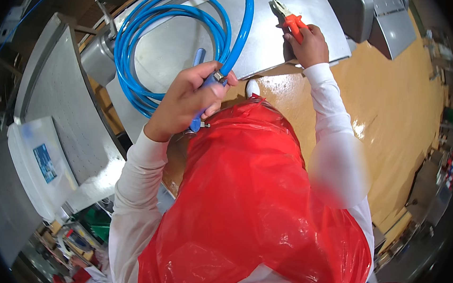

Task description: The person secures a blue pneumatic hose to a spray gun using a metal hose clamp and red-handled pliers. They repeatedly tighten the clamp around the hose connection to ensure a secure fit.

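My left hand (188,99) is closed around a blue hose gun (197,123), whose exact kind is partly hidden by the fingers. A metal fitting (218,77) shows at my fingertips, where the thick blue hose (245,23) meets the gun. The rest of the hose lies in a loose coil on a stainless steel table (176,47). Farther right, my right hand (312,47) grips pliers (294,25) by their red-orange handles. Their metal jaws point away from me over the table, a hand's breadth or more from the hose.
Close in front of me hangs my red plastic apron (241,193). A long metal trough (82,105) and a white plastic panel (39,161) stand at left. Grey metal machine parts (343,7) rise at the far right, beside a shiny tan floor (389,112).
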